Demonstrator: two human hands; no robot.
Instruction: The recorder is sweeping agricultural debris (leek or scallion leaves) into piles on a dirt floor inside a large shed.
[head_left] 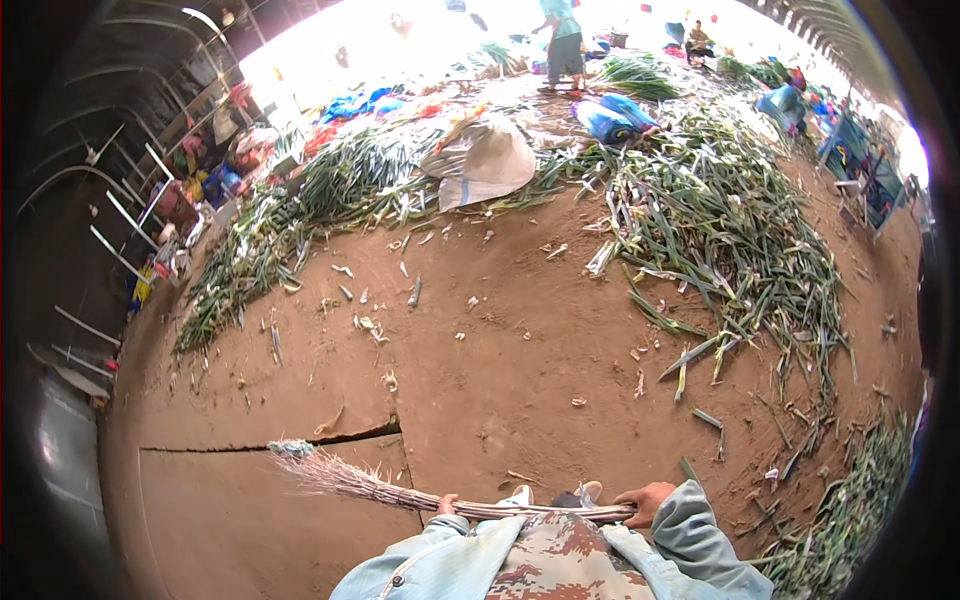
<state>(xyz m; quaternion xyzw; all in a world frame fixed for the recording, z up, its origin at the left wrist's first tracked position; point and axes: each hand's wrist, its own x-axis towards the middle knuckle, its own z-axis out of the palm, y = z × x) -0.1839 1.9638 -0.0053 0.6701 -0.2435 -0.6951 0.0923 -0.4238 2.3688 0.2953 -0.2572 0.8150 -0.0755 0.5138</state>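
Observation:
A long twig broom (400,494) lies crosswise in front of my body, its brushy end pointing left with a pale bluish tuft at the tip. My left hand (446,505) is closed round the bundle near its middle, just where the twigs begin to fan out. At the handle's right end, my right hand (648,502) is wrapped round the stick. The broom appears raised off the dirt floor (480,380), partly covering my shoes (520,496). Scraps of leaf and peel are scattered on the ground ahead.
A large heap of green onion leaves (720,230) spreads at the right, another pile (350,180) far left. Between them sits a white woven sack (485,165). A floor crack (330,440) runs at the left. A person (564,45) stands far off near blue bundles (610,118).

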